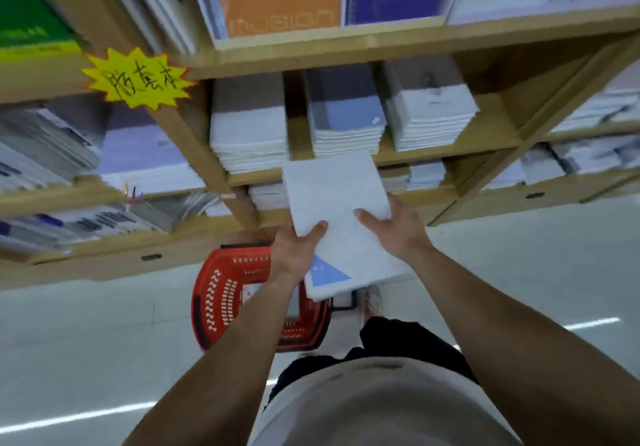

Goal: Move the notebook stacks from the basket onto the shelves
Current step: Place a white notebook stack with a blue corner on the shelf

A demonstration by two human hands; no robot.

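Against the wooden shelves, which fill the upper half of the view, three piles of notebooks sit on the middle board: left pile, centre pile, right pile. A gap of bare board shows between each. On the floor below stands the red basket, with what appears to be more stock inside, though blur prevents a count. The notebook stack is held in the air above the basket, its far edge just short of the middle board's front edge, facing the centre pile. The left hand and right hand grip its near sides, fingers clamped, thumbs on top. Judgement: keep the stack level, square it to the centre pile, lower it on top, and release only once seated.
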